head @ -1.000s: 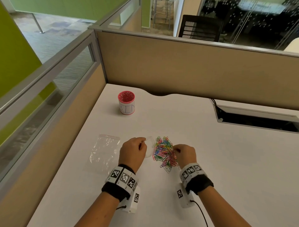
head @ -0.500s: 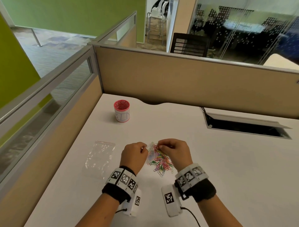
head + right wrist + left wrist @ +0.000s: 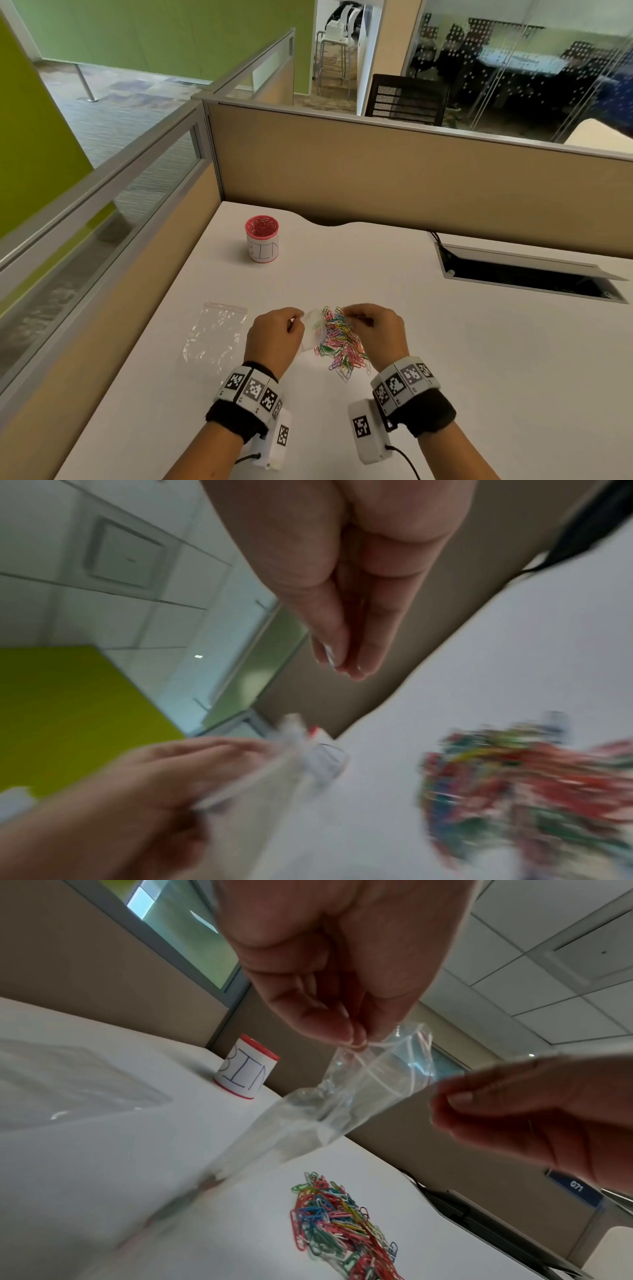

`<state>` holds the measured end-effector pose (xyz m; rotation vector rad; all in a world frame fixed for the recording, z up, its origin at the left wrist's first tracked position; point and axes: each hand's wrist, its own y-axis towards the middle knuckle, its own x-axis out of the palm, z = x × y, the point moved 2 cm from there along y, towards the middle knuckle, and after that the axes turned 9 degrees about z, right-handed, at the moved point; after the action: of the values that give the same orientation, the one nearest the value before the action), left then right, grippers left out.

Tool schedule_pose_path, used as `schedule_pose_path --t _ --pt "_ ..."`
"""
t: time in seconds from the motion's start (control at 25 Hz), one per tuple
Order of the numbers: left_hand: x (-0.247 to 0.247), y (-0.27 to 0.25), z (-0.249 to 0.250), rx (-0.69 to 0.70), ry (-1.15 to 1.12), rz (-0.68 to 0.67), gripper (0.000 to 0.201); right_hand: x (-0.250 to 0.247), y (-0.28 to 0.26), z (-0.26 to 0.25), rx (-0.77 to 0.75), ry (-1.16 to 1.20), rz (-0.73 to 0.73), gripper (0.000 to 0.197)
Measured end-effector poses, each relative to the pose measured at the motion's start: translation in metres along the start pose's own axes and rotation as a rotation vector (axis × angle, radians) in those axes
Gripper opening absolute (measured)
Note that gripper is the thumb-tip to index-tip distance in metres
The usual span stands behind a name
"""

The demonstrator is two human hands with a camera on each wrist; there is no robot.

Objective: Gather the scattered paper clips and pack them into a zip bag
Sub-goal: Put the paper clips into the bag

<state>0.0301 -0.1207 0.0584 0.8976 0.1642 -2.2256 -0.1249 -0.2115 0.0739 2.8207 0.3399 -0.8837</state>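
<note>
Now the left hand [image 3: 274, 337] pinches the zip bag [image 3: 342, 1096] lifted beside the paper clips [image 3: 340, 342]; the right hand [image 3: 371, 330], fingertips pressed together, has risen from the pile toward the bag's mouth, so filling begins.

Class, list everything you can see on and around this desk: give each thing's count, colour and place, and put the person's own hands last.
Paper clips: one heap, many colours, on the desk between the hands.
Held zip bag: one, clear, pinched at its mouth above the desk.
Spare zip bag: one, clear, flat on the desk, left of the hands.
Cup: one, red mesh with white "BIN" label, far left of desk.
Desk: one, white.
Cable hatch: one, grey, far right.
Left hand: pinches the held bag.
Right hand: fingers pressed together beside the bag's mouth.
</note>
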Motion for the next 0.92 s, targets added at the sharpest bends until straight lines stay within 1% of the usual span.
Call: schedule_pose_path --t 0.04,0.12,0.24,0.28,0.32,0.36,0.44,0.48,0.52,0.64,0.72,0.8,0.92 --pt "-0.001 -0.001 -0.003 -0.002 -0.017 0.012 0.023 0.001 0.002 0.013 0.044 -0.032 -0.02 0.018" --pt "-0.001 -0.002 -0.008 0.0 -0.035 0.037 0.018 0.011 0.001 0.041 0.109 -0.171 -0.125 0.026" --pt "0.003 -0.002 -0.012 0.004 -0.045 0.054 0.015 0.036 -0.011 0.067 0.1 -0.427 -0.299 0.051" --pt "0.004 -0.002 -0.013 0.006 -0.053 0.054 0.014 0.043 -0.015 0.073 0.094 -0.485 -0.331 0.057" --pt "0.005 -0.002 -0.013 0.009 -0.058 0.053 0.014 0.05 -0.019 0.077 0.089 -0.534 -0.345 0.058" --pt "0.005 -0.003 -0.013 0.013 -0.063 0.052 0.013 0.054 -0.021 0.079 0.072 -0.581 -0.343 0.056" --pt "0.007 -0.004 -0.016 0.014 -0.069 0.048 0.013 0.06 -0.022 0.083 0.001 -0.641 -0.31 0.04" --pt "0.008 -0.004 -0.017 0.009 -0.072 0.042 0.013 0.061 -0.021 0.085 -0.038 -0.646 -0.293 0.033" --pt "0.009 -0.004 -0.018 0.003 -0.076 0.035 0.013 0.061 -0.019 0.086 -0.073 -0.647 -0.287 0.031" --pt "0.01 -0.005 -0.019 -0.011 -0.092 0.02 0.013 0.054 -0.011 0.088 -0.12 -0.6 -0.255 0.029" --pt "0.01 -0.007 -0.019 -0.017 -0.094 0.008 0.013 0.042 -0.006 0.085 -0.078 -0.5 -0.171 0.027" --pt "0.011 -0.009 -0.017 -0.024 -0.096 -0.005 0.013 0.027 0.0 0.082 0.041 -0.329 -0.059 0.023" --pt "0.014 -0.012 -0.015 -0.024 -0.099 -0.026 0.014 0.008 0.006 0.076 0.256 -0.003 -0.004 0.016"
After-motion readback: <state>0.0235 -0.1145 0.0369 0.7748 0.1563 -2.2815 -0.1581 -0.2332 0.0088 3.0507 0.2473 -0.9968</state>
